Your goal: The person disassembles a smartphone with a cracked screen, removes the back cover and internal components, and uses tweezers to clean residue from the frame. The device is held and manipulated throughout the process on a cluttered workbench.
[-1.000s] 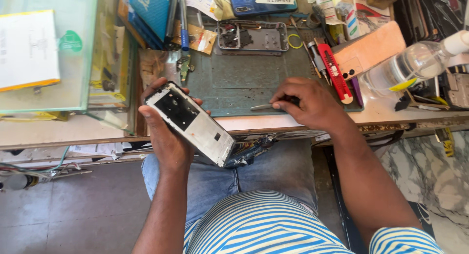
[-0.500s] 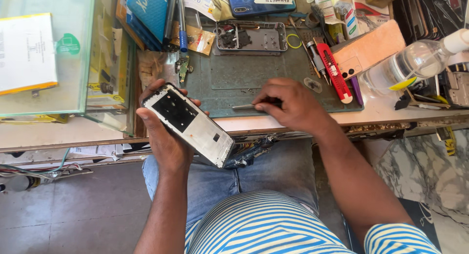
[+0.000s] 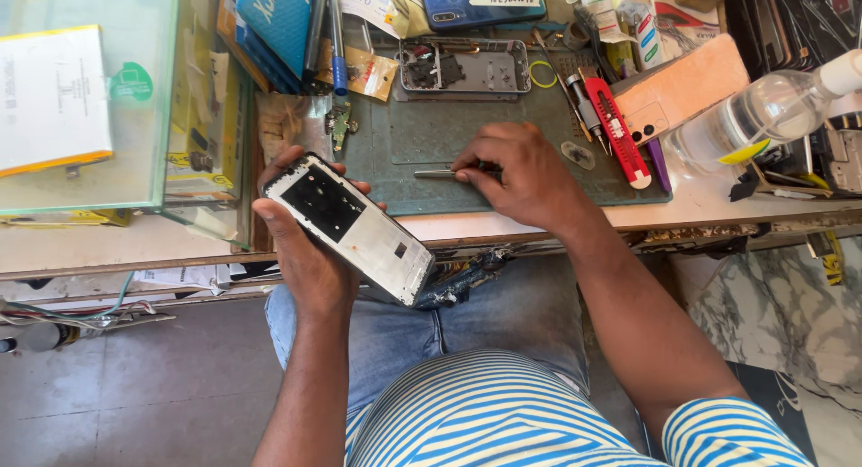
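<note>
White plastic framed the opened phone (image 3: 350, 226) that we held in our left hand (image 3: 305, 251), fingers wrapped around its edges, out over our lap just in front of the bench edge. Its bared inside faced up, with a dark square patch toward the far end. The phone tilted, its near end pointing toward our right knee.

Our right hand (image 3: 521, 175) rested on the green work mat (image 3: 431, 144), its fingertips pinched together on a thin metal tool (image 3: 444, 172), probably tweezers, which lay flat on the mat and pointed left. We could not tell whether the tool was lifted at all.

Beyond the hand, at the far side of the mat, lay a grey phone frame (image 3: 462, 69) with small parts in it. To the right of our hand sat a red utility knife (image 3: 618, 130), and just beyond it a peach-coloured phone back (image 3: 682, 85). A clear plastic bottle (image 3: 763, 117) lay on its side further right. At the left stood a glass case (image 3: 90, 99) with a white and yellow box (image 3: 49, 99) inside.
</note>
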